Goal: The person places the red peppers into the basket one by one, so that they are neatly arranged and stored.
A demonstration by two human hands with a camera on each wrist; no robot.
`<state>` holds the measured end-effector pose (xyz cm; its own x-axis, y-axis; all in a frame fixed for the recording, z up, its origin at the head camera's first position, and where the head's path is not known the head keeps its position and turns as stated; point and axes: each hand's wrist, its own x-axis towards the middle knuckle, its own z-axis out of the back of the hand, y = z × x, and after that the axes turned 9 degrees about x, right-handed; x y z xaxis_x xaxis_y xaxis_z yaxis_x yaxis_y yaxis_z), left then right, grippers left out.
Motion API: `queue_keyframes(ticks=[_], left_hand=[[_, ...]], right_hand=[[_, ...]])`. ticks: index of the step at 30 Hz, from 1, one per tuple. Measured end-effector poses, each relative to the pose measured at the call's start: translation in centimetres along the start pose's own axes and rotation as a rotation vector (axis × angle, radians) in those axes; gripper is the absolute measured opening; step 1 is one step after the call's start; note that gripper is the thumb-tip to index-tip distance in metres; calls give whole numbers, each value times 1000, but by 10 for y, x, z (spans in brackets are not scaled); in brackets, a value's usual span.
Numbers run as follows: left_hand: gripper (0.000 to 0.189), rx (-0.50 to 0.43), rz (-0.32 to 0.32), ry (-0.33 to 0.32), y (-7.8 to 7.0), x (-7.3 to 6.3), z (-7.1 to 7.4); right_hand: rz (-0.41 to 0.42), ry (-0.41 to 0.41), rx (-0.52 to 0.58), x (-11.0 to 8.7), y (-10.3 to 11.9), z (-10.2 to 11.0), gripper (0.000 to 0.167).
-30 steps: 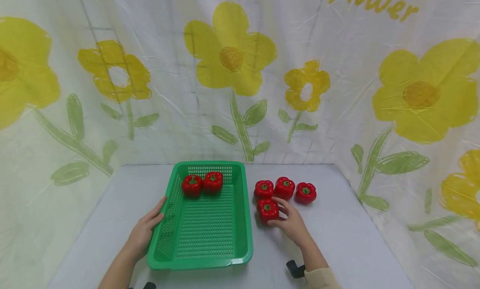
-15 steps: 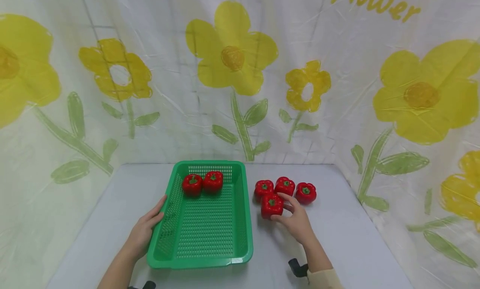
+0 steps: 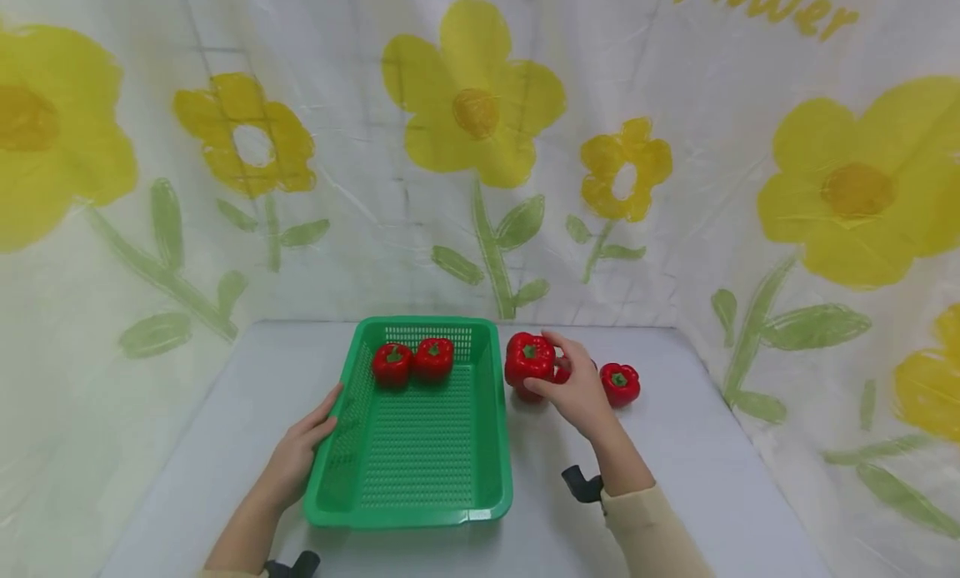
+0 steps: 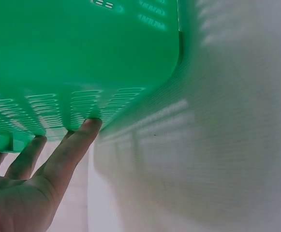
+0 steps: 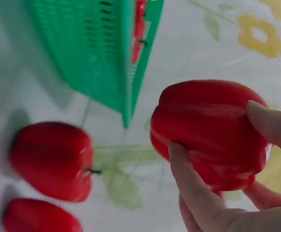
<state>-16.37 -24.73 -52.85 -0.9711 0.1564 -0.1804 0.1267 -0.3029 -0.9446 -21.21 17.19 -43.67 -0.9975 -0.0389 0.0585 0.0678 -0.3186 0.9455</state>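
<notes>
Held up beside the right wall of the green plastic basket (image 3: 408,520), a red bell pepper (image 3: 529,357) is pinched between the thumb and fingers of my right hand (image 3: 583,396). The right wrist view shows this bell pepper (image 5: 205,130) off the table. My left hand (image 3: 294,457) rests against the basket's left side. In the left wrist view its extended fingers (image 4: 67,157) touch the slotted outer wall. Two bell peppers, a left one (image 3: 392,365) and a right one (image 3: 434,359), sit side by side at the basket's far end.
Right of the basket, one bell pepper (image 3: 620,385) stands on the white table (image 3: 697,478). Another bell pepper (image 3: 529,393) shows below the held one, and a third is mostly behind my right hand. A flower-painted curtain (image 3: 352,253) hangs behind the table.
My right hand has lifted the bell pepper off the table and moved it away from me, up past the others. My left hand stays at the basket; the view has shifted slightly.
</notes>
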Motion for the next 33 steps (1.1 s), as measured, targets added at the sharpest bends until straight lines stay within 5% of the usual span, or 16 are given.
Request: queue_keyframes(ticks=[7,15,23,33], left_hand=[[54,22,1,-1,-2,0,-2],[53,23,3,-2,-3,1,0],[54,11,3,3,-1,1,-3],[54,18,0,-8,-2,0,-3]], right_hand=[[16,83,90,21,28,-31,81],[70,189,121,44,46,-94,76],[22,269,-48,51,34,-157,72],[-46,400,-268,51,21,-199,74]])
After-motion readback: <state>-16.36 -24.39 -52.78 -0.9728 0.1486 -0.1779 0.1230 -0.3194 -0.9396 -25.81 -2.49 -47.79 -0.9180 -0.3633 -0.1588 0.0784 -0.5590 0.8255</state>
